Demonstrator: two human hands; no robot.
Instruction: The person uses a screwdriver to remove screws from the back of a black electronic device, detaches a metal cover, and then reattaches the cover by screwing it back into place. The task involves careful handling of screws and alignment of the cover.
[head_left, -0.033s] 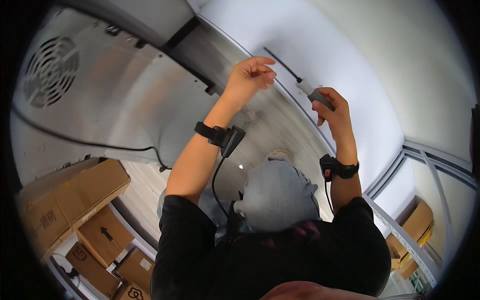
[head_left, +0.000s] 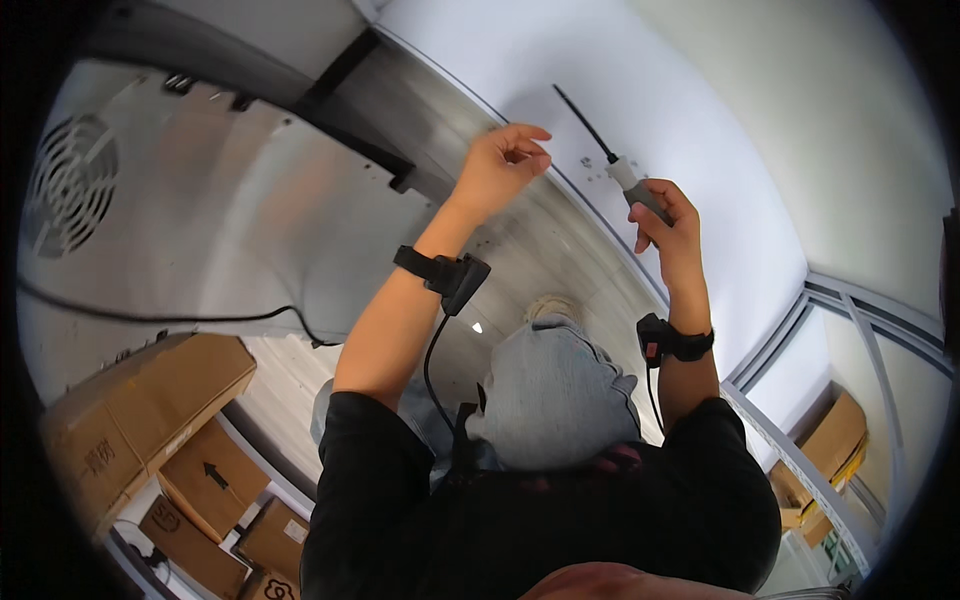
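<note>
My right hand point(head_left: 668, 222) is wrapped round the grey handle of a screwdriver point(head_left: 626, 175). Its long black shaft points up and to the left, in front of a white panel point(head_left: 690, 130). My left hand point(head_left: 502, 168) is raised to the left of the screwdriver, apart from it. The thumb of that hand presses toward curled fingers while the index finger reaches out. Whatever lies between them, if anything, is too small to make out. Several small silvery spots point(head_left: 590, 168) show on the panel beside the shaft.
A large metal cabinet point(head_left: 240, 200) with a round vent stands at left, a black cable point(head_left: 200, 318) running along it. Cardboard boxes point(head_left: 150, 410) are stacked at lower left. A metal frame point(head_left: 800, 465) and another box point(head_left: 838, 435) are at right. Both wrists wear strapped black devices point(head_left: 462, 283).
The screwdriver has swung slightly, its tip moving right and up. The fingers of my left hand have drawn a little closer together. The view has shifted slightly against the cabinet.
</note>
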